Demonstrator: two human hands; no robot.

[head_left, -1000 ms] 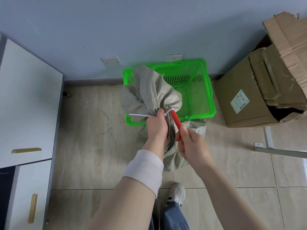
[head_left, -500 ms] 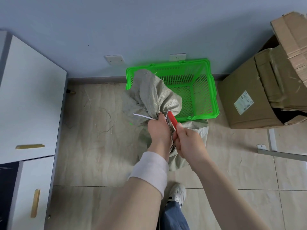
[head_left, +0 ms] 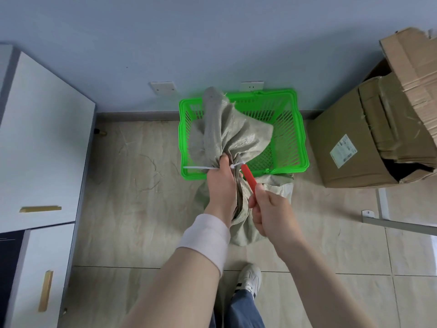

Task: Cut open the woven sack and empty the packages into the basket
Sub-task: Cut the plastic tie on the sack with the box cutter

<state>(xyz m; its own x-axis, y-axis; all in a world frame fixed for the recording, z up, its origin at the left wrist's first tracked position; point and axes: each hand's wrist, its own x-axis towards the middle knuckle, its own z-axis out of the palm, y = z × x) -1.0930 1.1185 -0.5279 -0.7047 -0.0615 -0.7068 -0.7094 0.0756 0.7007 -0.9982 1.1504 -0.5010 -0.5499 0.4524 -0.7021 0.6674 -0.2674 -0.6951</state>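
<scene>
A grey woven sack [head_left: 233, 136] stands on the floor, its loose top flopped over the green plastic basket [head_left: 300, 138] by the wall. A white zip tie [head_left: 196, 167] cinches the neck. My left hand [head_left: 221, 183] grips the sack's neck just below the tie. My right hand [head_left: 267, 209] holds a red-handled cutter [head_left: 248, 177] whose tip is at the tie; the blade itself is hidden. The packages inside cannot be seen.
A large open cardboard box [head_left: 369, 138] stands right of the basket. White cabinets [head_left: 40, 147] line the left side. A metal bracket [head_left: 392, 221] lies on the floor at right. My shoe [head_left: 248, 280] is below the sack on the tiled floor.
My right hand has drawn back toward me, so more of the red handle shows again. The sack's top leans further over the basket. My left hand keeps its grip on the neck.
</scene>
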